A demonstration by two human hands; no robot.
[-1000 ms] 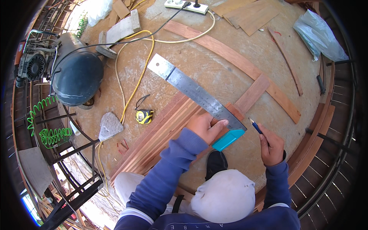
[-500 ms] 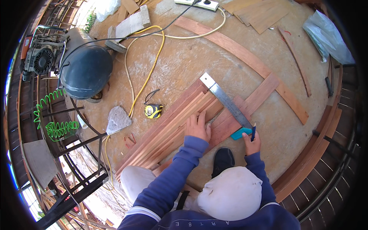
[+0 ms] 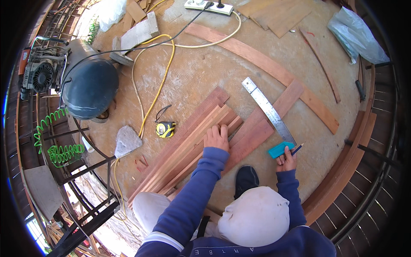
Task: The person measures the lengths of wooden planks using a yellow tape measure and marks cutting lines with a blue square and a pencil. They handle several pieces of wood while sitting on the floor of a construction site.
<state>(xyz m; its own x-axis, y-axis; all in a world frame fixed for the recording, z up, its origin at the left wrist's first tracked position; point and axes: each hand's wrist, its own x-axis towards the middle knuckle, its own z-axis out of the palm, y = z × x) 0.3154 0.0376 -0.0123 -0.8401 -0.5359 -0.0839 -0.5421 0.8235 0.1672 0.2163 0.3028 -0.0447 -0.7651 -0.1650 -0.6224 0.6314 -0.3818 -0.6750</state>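
Note:
My left hand (image 3: 217, 138) has its fingers curled over the bundle of reddish wood strips (image 3: 180, 162) lying diagonally below me. A flat board (image 3: 252, 141) lies beside the bundle, over a crosspiece (image 3: 289, 95). My right hand (image 3: 287, 159) is closed on the teal handle (image 3: 278, 150) of a steel try square and also holds a blue pencil (image 3: 299, 148). The square's long blade (image 3: 267, 107) points away from me, over the right side of the boards. A yellow tape measure (image 3: 165, 129) lies left of the strips.
An air compressor (image 3: 92, 90) stands at left beside green coiled hose (image 3: 64, 155) and a black metal frame (image 3: 102, 160). Cables (image 3: 167, 73) run to a power strip (image 3: 201, 8). A long board (image 3: 321, 113), a plastic bag (image 3: 357, 34) and wooden rails (image 3: 351, 167) are at right.
My left hand left the square for the strips about half a second ago. The square moved to the right in my right hand since then, its blade swinging away from the bundle.

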